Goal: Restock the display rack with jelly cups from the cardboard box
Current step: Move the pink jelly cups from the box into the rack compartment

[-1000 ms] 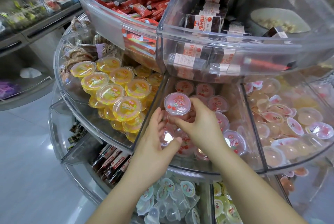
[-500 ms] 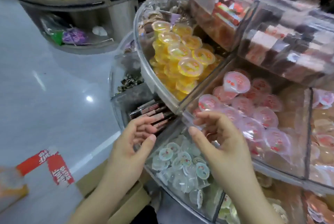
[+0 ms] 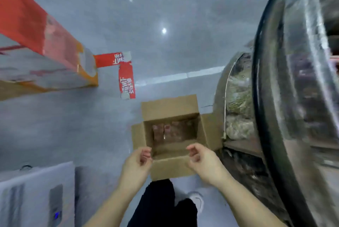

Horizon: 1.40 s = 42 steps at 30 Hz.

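An open cardboard box [image 3: 169, 109] stands on the grey floor below me, its flaps spread out. Reddish jelly cups [image 3: 165, 132] show blurred at its bottom. My left hand [image 3: 136, 165] hovers over the box's near left corner with loosely curled fingers, holding nothing. My right hand [image 3: 203, 162] hovers over the near right corner, fingers also loosely curled and empty. The curved clear display rack [image 3: 293, 83] rises at the right edge, blurred.
A red and orange carton [image 3: 45, 48] lies at the left. Red floor stickers [image 3: 126, 78] mark the floor behind the box. A white unit [image 3: 36, 195] stands at the bottom left. My dark trousers and white shoe [image 3: 197, 202] are below the box.
My view has swung from the rack down to the floor. Both hands left the red jelly cup compartment and came down over the open box, empty.
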### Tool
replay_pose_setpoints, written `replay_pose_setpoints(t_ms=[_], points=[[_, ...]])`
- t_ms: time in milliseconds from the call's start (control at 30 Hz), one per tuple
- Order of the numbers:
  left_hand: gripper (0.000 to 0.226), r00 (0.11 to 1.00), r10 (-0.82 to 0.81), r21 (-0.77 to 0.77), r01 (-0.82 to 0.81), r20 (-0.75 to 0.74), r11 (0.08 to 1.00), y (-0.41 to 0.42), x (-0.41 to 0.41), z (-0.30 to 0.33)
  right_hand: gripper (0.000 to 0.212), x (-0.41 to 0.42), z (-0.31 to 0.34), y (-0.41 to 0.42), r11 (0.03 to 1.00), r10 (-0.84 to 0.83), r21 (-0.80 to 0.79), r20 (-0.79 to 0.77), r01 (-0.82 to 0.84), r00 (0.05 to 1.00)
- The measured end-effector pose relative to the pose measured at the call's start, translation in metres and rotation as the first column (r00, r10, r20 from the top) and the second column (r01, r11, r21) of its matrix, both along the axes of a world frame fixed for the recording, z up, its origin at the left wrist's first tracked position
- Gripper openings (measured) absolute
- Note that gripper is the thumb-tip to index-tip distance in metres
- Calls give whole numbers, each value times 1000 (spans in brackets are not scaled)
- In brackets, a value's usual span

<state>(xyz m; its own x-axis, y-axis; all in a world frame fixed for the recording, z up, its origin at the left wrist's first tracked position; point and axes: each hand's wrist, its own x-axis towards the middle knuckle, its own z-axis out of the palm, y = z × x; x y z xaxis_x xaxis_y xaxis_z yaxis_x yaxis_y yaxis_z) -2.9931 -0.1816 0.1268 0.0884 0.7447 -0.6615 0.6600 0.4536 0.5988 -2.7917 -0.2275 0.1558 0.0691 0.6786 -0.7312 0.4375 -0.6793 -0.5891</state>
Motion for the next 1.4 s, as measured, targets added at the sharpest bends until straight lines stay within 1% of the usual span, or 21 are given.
replay_pose_setpoints(t_ms=[100, 167, 233, 333, 367, 433, 500, 567, 633, 667, 700, 767, 800, 833, 900, 1000, 1067, 1133, 1233, 1300, 1400], points=[[23, 997, 63, -246, -50, 45, 968, 19, 18, -99, 33, -1, -110, 35, 1000, 26, -9, 97, -26, 995], [32, 992, 119, -347, -94, 51, 933, 34, 32, -163, 35, 0, -183, 52, 998, 60, -32, 154, -55, 986], [40, 996, 87, -331, -78, 14, 940, 47, 41, -223, 42, 3, -252, 61, 983, 174, -99, 217, -156, 961], [39, 988, -112, -306, 76, -103, 949, 62, 48, -302, 52, 1, -331, 71, 894, 438, -216, 250, -392, 863], [39, 962, -219, -313, 160, -161, 936, 67, 49, -323, 49, -2, -351, 75, 860, 506, -217, 248, -461, 826], [43, 850, -432, -370, 313, -301, 874, 74, 53, -355, 37, -8, -382, 82, 788, 616, -220, 248, -576, 748], [47, 725, -575, -415, 422, -380, 806, 78, 56, -379, 42, -10, -403, 87, 733, 681, -252, 257, -632, 686], [41, 590, -648, -365, 537, -482, 761, 77, 57, -391, 49, -6, -413, 88, 740, 672, -280, 257, -612, 695], [30, 485, -653, -270, 642, -582, 717, 71, 56, -393, 47, -3, -412, 89, 774, 632, -236, 247, -587, 734], [27, 470, -646, -236, 668, -602, 706, 69, 55, -394, 42, -1, -408, 88, 804, 594, -209, 231, -557, 770], [26, 488, -642, -226, 664, -591, 713, 68, 54, -392, 37, 1, -402, 86, 841, 539, -198, 206, -504, 817], [36, 624, -609, -251, 568, -490, 784, 65, 51, -376, 31, 5, -383, 79, 935, 336, -179, 157, -308, 929], [39, 711, -567, -261, 504, -416, 823, 62, 50, -364, 30, 7, -371, 75, 976, 171, -155, 122, -152, 978], [42, 790, -508, -240, 449, -343, 861, 60, 49, -347, 30, 9, -355, 68, 992, -13, -124, 78, 23, 997], [44, 903, -365, -127, 344, -228, 930, 51, 45, -305, 32, 9, -313, 53, 941, -331, -91, -43, 326, 943], [47, 961, -246, 47, 254, -122, 966, 39, 39, -219, 36, 4, -228, 29, 817, -576, -141, -261, 560, 775], [55, 972, -224, 127, 232, -73, 964, 33, 36, -150, 38, -1, -161, 14, 736, -663, -152, -361, 660, 656], [58, 978, -205, 197, 206, -29, 958, 29, 35, -74, 44, -6, -87, 2, 690, -690, -142, -428, 710, 584], [49, 960, -280, 328, 259, 17, 909, 29, 37, 42, 60, -8, 26, -11, 731, -606, -51, -505, 680, 614], [45, 924, -375, 452, 302, 78, 839, 31, 46, 116, 61, -4, 98, -18, 756, -546, 31, -520, 654, 656], [51, 829, -540, 589, 365, 147, 721, 32, 72, 208, 61, 8, 192, -32, 706, -506, 222, -508, 673, 698]])
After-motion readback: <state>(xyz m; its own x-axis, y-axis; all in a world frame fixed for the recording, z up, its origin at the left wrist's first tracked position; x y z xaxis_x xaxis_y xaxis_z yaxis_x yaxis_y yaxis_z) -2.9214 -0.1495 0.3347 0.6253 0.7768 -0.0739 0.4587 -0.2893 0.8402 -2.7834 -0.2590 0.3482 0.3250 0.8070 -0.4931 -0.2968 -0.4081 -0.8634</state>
